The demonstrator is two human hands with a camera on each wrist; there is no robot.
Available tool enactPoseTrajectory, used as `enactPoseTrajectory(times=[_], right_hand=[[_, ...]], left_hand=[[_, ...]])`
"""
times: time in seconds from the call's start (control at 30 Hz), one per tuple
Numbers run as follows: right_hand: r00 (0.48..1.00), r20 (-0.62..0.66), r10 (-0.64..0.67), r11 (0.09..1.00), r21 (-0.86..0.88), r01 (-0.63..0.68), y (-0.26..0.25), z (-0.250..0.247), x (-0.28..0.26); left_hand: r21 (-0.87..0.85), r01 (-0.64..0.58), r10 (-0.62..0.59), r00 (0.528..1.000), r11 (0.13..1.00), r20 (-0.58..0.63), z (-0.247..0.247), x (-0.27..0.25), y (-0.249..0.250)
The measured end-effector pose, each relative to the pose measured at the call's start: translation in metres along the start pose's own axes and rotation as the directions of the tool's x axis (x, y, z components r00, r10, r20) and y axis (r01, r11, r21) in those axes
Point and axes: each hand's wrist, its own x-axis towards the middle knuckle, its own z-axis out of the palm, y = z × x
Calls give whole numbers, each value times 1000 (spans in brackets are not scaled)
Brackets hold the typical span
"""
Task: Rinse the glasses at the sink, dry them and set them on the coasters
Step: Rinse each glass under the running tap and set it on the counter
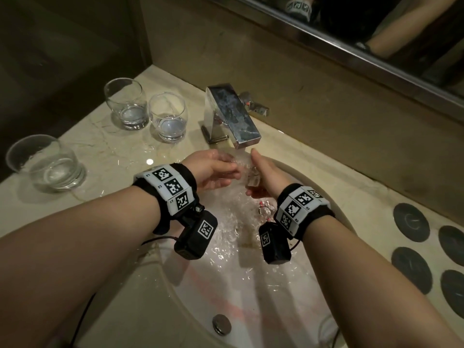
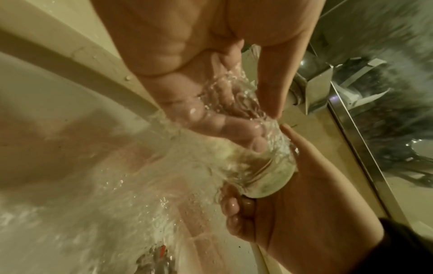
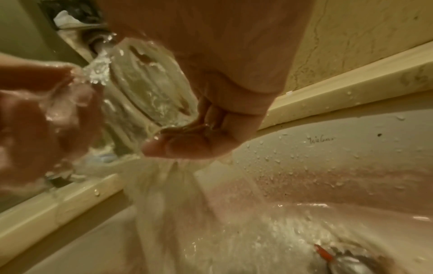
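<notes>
Water runs from the chrome faucet (image 1: 231, 114) onto a clear glass (image 1: 247, 169) held tilted over the sink (image 1: 251, 297). My right hand (image 1: 263, 177) grips the glass (image 2: 264, 172) round its thick base. My left hand (image 1: 216, 169) has its fingers (image 2: 225, 126) inside the mouth and its thumb on the outer wall. In the right wrist view the glass (image 3: 145, 89) lies against my right palm (image 3: 211, 129), with my wet left hand (image 3: 35, 129) at its rim. Three more clear glasses (image 1: 126, 102) (image 1: 167, 116) (image 1: 47, 163) stand on the counter at the left, each holding a little water.
Several dark round coasters (image 1: 411, 222) lie on the counter to the right of the basin. The drain plug (image 1: 221, 324) sits at the near end of the basin. A mirror (image 1: 376, 33) runs along the wall behind the faucet. The marble counter (image 1: 105, 146) is wet around the glasses.
</notes>
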Motion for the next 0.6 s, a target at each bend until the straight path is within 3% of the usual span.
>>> enactPoseTrajectory(times=[0.17,0.33,0.5,0.6], right_hand=[[997,24,-67,995,69,65,0,2,0],[982,55,-180,984,19,179,1,-2,-3],[980,-4,-199,980,19,200,2,-4,-7],[989,-66,-132,991,-15,131,-4,-1,-7]], left_hand=[[-3,-19,19,1000,1000,-4,-3,3,-1],[-154,-26,22,999,988,-27,-4,5,-5],[-173,-29,26,999,984,-22,1,3,-4],[-129,-19,20,1000,992,6,3,1,-4]])
